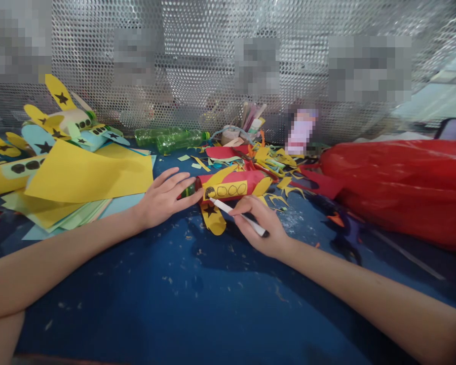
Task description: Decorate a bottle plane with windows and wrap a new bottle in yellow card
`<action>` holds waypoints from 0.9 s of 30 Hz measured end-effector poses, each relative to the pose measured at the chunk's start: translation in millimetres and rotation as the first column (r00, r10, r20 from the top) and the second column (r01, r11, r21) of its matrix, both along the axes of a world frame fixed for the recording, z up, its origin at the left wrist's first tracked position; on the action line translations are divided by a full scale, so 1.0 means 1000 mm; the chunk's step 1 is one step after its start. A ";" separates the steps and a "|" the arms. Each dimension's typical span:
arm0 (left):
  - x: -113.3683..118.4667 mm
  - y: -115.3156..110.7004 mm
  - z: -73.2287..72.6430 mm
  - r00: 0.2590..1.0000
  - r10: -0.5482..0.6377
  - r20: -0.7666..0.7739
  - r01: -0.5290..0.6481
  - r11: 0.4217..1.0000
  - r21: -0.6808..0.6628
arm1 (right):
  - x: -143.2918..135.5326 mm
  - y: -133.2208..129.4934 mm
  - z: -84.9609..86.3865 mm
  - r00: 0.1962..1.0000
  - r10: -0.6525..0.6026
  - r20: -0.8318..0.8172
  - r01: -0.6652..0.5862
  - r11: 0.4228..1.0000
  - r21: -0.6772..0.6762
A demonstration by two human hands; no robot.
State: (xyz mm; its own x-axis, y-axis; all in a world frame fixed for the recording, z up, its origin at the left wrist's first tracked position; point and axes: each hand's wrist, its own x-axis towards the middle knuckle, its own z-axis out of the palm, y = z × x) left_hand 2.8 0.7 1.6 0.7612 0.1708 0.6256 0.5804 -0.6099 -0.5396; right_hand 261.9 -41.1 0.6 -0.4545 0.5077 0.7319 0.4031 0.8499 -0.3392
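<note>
A bottle wrapped in red paper [253,177] lies on its side on the blue table [155,304]. On it is a yellow strip [231,189] with several drawn ovals, the leftmost one darkened. A yellow wing with a black star [214,219] sticks out below. My left hand [167,196] rests over the bottle's green neck end, fingers spread. In my right hand [260,223] is a white marker [237,215], held between thumb and fingers, its tip at the strip's left end.
Yellow paper sheets [91,175] and finished-looking paper planes [66,119] are at left. Green bottles [175,139] lie at the back near a perforated metal screen [197,66]. Paper scraps [285,187], scissors [344,223] and a large red bag [399,187] are at right.
</note>
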 end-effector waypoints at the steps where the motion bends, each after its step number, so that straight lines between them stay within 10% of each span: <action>1: 0.000 0.000 0.000 1.000 0.000 0.004 0.000 1.000 -0.004 | 0.000 0.000 0.000 1.000 0.003 0.002 -0.003 1.000 0.000; 27: 0.000 0.000 0.000 1.000 -0.011 0.000 0.011 1.000 -0.013 | 0.002 0.000 -0.002 0.999 -0.041 -0.017 0.041 0.999 -0.007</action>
